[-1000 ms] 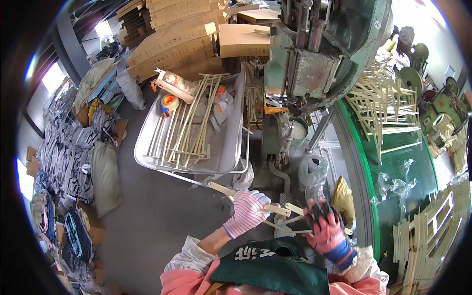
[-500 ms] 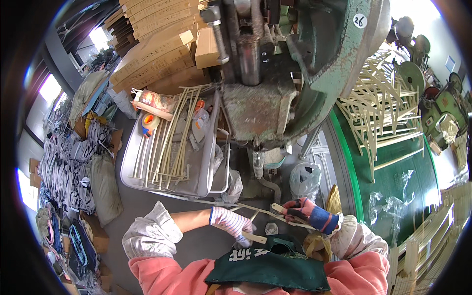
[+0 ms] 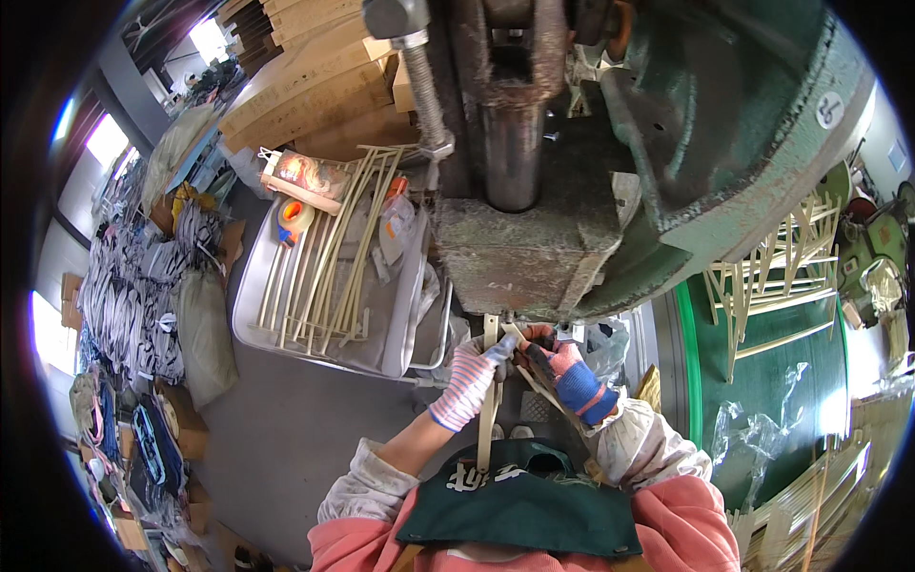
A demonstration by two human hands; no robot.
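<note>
My left hand (image 3: 467, 381), in a white and pink striped glove, is closed on a long cream flat strip (image 3: 487, 424) that runs from under the press head down toward my apron. In a blue and dark red glove, my right hand (image 3: 572, 374) grips a second cream strip (image 3: 541, 386), slanting down beside the first. The strips' upper ends come close together at the lower edge of the worn metal press block (image 3: 524, 257). Whether they are joined there is hidden by my fingers. My dark green apron (image 3: 515, 515) lies just below the strips.
A white-rimmed tray (image 3: 253, 329) to the left holds cream strips, a tape roll (image 3: 294, 217) and a packet (image 3: 310, 177). Right, linked strips (image 3: 786, 257) stand on a green table (image 3: 791, 381) with clear plastic. Cardboard boxes (image 3: 315, 100) are stacked behind; the green machine frame (image 3: 743, 162) overhangs.
Both hands have moved up and closer together, bringing the strips to the press block. The view has shifted nearer the machine, which now looks larger.
</note>
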